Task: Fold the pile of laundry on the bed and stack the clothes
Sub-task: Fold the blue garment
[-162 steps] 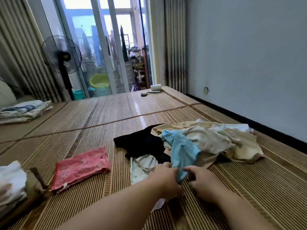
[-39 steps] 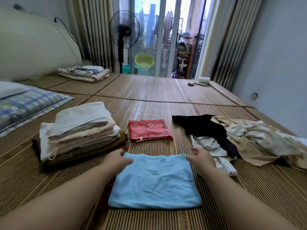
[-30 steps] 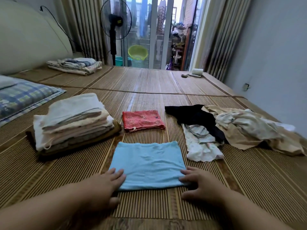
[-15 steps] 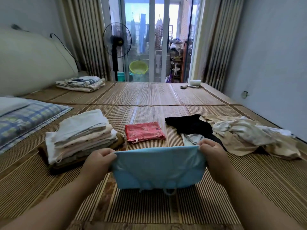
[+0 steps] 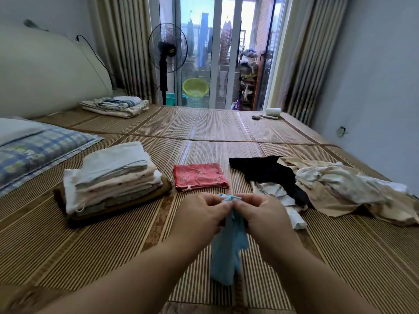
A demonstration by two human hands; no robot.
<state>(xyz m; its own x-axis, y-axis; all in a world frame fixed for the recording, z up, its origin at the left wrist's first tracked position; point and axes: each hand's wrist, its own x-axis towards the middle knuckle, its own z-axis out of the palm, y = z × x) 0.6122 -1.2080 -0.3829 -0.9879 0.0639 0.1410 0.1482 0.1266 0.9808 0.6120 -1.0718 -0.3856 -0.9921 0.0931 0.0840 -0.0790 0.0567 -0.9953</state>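
A light blue garment (image 5: 227,250) hangs doubled over above the bamboo bed mat (image 5: 113,245). My left hand (image 5: 201,214) and my right hand (image 5: 260,215) pinch its top corners together, knuckles nearly touching. To the left stands a stack of folded clothes (image 5: 113,180) in whites, creams and browns. A folded red garment (image 5: 200,176) lies just beyond my hands. On the right sprawls the unfolded pile (image 5: 340,189) of beige and white clothes, with a black garment (image 5: 269,173) and a white patterned piece (image 5: 278,196) at its near edge.
A blue plaid pillow (image 5: 34,152) lies at far left under a padded headboard (image 5: 45,71). Folded bedding (image 5: 115,106) sits at the far left corner. A white roll (image 5: 273,111) and small items rest at the far right edge. A standing fan (image 5: 167,51) stands beyond the bed.
The blue garment lay spread flat on the mat, then I lifted it by its top corners. Now my hands have come together, folding it in half so it hangs narrow.
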